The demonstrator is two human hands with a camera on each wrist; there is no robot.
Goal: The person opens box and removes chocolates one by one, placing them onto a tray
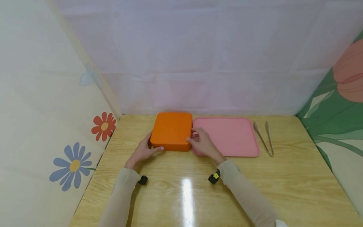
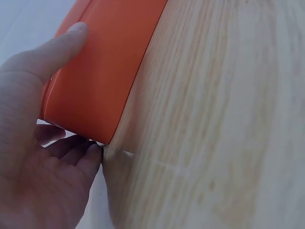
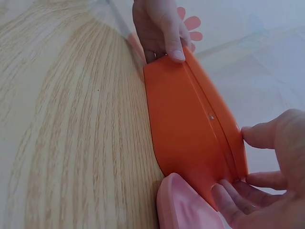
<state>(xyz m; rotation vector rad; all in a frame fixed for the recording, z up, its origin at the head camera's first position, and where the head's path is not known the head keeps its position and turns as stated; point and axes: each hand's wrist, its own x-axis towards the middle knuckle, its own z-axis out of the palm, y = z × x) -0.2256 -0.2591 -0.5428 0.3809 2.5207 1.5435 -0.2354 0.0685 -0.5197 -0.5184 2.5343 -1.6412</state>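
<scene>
An orange box point(image 1: 171, 130) with a closed lid lies flat on the wooden table point(image 1: 181, 189), at the back and left of centre. My left hand point(image 1: 146, 148) grips its near left corner, thumb on the front wall and fingers along the left side. My right hand point(image 1: 198, 140) grips the near right corner, thumb at the front and fingers on the right wall. The left wrist view shows the orange box point(image 2: 105, 62) between my left hand's point(image 2: 38, 143) thumb and fingers. In the right wrist view the orange box point(image 3: 186, 124) has a lid seam, with my right hand point(image 3: 271, 176) at its end.
A pink tray point(image 1: 229, 135) with nothing on it lies directly right of the box, touching it; its rim shows as the pink tray point(image 3: 181, 205). Metal tongs point(image 1: 263, 138) lie right of the tray. Fabric walls close in the table at the back and both sides.
</scene>
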